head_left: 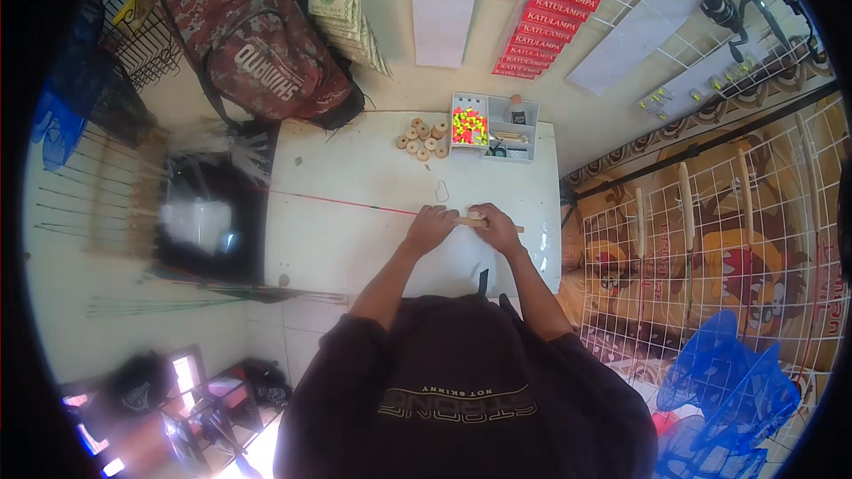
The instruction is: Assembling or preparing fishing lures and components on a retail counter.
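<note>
A thin red fishing rod [355, 203] lies across the white table, pointing left, with its tan handle end [469, 223] between my hands. My left hand [432, 228] is closed around the rod just left of the handle. On the handle's right part, my right hand [497, 227] is closed, thumb and fingers pressed together. Something small and pale shows at its fingertips, too small to name. The tan end sticks out past my right hand. Just beyond my left hand lies a thin loop of cord [441, 191].
At the table's far side sit several round tan pieces with centre holes [422, 139]. Next to them stands a grey-white organizer [535, 115] with pink and yellow bits [469, 126] and a small bottle [516, 110]. A camouflage bag [275, 66] hangs far left; wire racks [710, 213] stand right.
</note>
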`<state>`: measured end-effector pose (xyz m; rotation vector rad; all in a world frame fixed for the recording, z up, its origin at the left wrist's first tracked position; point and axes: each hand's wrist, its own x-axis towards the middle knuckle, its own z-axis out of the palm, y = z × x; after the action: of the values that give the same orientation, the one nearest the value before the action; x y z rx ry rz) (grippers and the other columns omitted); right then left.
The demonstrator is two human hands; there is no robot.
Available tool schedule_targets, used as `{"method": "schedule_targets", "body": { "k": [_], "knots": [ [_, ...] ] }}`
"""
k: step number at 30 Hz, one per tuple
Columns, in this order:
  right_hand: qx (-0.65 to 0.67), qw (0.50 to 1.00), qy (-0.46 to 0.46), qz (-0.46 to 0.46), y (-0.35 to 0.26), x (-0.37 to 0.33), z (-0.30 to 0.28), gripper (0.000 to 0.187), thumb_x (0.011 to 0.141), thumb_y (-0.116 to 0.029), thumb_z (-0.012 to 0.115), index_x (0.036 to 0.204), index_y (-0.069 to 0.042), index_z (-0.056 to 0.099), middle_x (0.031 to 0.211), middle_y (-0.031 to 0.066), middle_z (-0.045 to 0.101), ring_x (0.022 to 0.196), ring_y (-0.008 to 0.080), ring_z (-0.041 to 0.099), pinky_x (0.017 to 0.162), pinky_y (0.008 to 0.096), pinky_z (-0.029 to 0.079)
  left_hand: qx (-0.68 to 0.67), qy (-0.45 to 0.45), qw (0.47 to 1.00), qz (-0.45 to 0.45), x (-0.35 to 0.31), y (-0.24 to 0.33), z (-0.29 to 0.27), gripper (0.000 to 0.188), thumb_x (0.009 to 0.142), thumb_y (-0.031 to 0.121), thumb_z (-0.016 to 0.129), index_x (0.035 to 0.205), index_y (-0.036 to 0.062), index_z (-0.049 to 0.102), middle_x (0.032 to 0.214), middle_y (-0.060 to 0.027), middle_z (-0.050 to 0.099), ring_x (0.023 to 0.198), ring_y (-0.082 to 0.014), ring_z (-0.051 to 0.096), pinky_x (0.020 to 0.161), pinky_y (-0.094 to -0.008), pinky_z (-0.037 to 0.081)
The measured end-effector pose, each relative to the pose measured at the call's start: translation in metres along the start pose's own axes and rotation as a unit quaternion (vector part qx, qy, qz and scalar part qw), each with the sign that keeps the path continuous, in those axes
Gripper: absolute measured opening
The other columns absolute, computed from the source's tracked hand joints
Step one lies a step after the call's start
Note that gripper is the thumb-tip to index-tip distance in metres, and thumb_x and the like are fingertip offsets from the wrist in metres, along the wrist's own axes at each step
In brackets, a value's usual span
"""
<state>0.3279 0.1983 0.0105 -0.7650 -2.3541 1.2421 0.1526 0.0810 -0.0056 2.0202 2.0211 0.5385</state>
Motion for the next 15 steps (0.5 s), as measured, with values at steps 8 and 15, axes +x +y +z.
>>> {"method": "schedule_targets", "body": {
  "k": [8, 15],
  "knots": [
    [-0.231, 0.972, 0.028, -0.018, -0.006, 0.001, 0.002, 0.037, 0.071, -0.008, 0.069, 0.107, -0.013, 0.065, 0.098, 0.004, 0.067, 0.092, 0.0263, 0.059, 0.081, 0.0384, 0.042, -0.002, 0.076, 0.997, 0.027, 0.001, 0.0, -0.003, 0.016, 0.089, 0.022, 0.058, 0.101, 0.012, 0.06, 0.098, -0.0043, 0.064, 0.106, -0.0246, 0.059, 0.085, -0.04, 0.043],
    [-0.247, 0.967, 0.045, -0.04, 0.002, 0.002, 0.005, 0.025, 0.072, -0.013, 0.071, 0.097, -0.016, 0.069, 0.093, 0.0014, 0.065, 0.095, 0.0227, 0.055, 0.085, 0.0378, 0.037, -0.009, 0.057, 0.998, -0.007, 0.002, -0.006, -0.004, 0.02, 0.091, 0.025, 0.054, 0.105, 0.0109, 0.06, 0.105, -0.0053, 0.066, 0.11, -0.0245, 0.057, 0.088, -0.0402, 0.043]
  ]
}}
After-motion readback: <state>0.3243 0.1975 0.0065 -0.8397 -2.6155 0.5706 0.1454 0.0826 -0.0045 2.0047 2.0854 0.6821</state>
